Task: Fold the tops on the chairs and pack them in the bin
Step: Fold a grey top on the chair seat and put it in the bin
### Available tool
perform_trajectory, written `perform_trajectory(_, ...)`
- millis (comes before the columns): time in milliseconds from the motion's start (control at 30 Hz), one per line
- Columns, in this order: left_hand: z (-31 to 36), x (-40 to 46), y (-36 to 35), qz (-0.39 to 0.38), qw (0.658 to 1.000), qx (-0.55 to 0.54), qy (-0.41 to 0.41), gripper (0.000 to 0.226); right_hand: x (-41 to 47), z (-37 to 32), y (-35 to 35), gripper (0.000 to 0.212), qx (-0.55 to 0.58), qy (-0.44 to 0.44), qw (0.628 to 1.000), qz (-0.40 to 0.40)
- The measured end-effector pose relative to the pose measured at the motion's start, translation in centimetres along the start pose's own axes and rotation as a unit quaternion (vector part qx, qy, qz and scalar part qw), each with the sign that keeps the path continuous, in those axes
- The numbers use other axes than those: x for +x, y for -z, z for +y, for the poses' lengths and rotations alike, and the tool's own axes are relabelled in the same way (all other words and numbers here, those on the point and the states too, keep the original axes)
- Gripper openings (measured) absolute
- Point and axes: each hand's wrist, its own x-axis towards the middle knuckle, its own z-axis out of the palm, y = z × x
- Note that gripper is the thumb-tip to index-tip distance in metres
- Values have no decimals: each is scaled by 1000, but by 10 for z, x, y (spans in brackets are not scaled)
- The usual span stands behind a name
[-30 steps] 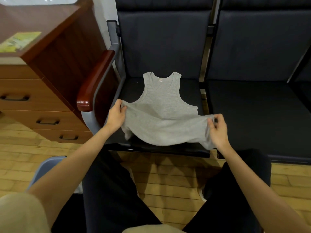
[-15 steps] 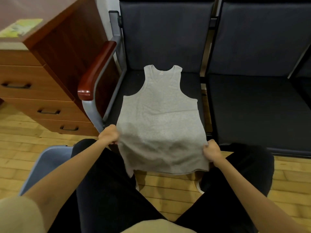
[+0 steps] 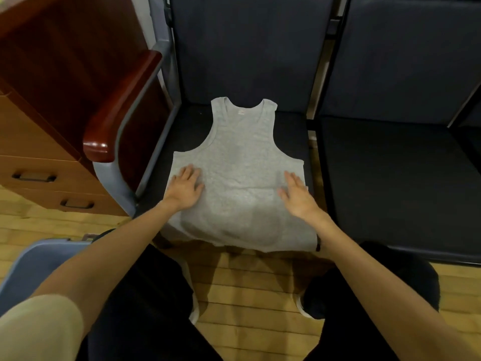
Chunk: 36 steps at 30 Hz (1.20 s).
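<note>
A grey sleeveless top (image 3: pixel 240 162) lies spread flat on the seat of the left dark chair (image 3: pixel 291 134), neck toward the backrest, its hem hanging over the front edge. My left hand (image 3: pixel 184 187) rests flat on the top's left side with straight fingers. My right hand (image 3: pixel 295 192) lies flat on its right side. A blue-grey bin (image 3: pixel 33 264) sits on the floor at the lower left, partly hidden by my left arm.
A second dark chair seat (image 3: pixel 395 183) stands to the right. A glossy wooden armrest (image 3: pixel 122 108) on a grey metal frame borders the left chair. A wooden drawer cabinet (image 3: pixel 39 157) stands further left. My knees are near the seat edge on a wooden floor (image 3: pixel 250 290).
Both hands let go of the top's hem corners after pulling it toward me, then moved forward and laid flat on the fabric. The top now lies smooth on the seat.
</note>
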Motion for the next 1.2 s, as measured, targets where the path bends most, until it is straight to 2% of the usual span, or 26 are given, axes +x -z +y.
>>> perform_trajectory(100, 2, 27, 0, 17, 999, 25, 16, 61, 47, 0, -10, 63, -68, -20, 997, -40)
perform_trajectory(200, 3, 47, -6, 36, 998, 48, 34, 61, 71, 3, -26, 68, -159, -56, 985, -36)
perform_trajectory(600, -15, 136, 19, 37, 998, 52, 23, 63, 159, 12, 14, 73, -190, -98, 976, -50)
perform_trajectory(667, -10, 142, 24, 66, 995, 64, 26, 63, 167, 8, 20, 72, -198, -95, 974, -47)
perform_trajectory(733, -2, 151, 33, 155, 984, 86, -2, 55, 175, 0, 31, 68, -213, -85, 973, -19)
perform_trajectory(800, 5, 171, 49, 226, 971, 63, -46, 46, 186, -10, 45, 53, -226, -64, 970, 64)
perform_trajectory(900, 11, 220, 78, 218, 974, -7, -69, 45, 222, -21, 67, 37, -205, -9, 961, 187)
perform_trajectory(1067, 14, 293, 101, 178, 982, -39, -45, 47, 296, -20, 87, 34, -80, 34, 985, 152)
perform_trajectory(1133, 12, 311, 101, 189, 981, -38, -30, 46, 320, -16, 85, 38, -78, 47, 981, 172)
perform_trajectory(1200, 12, 325, 97, 221, 975, -17, -33, 40, 338, -9, 82, 37, -111, 64, 965, 227)
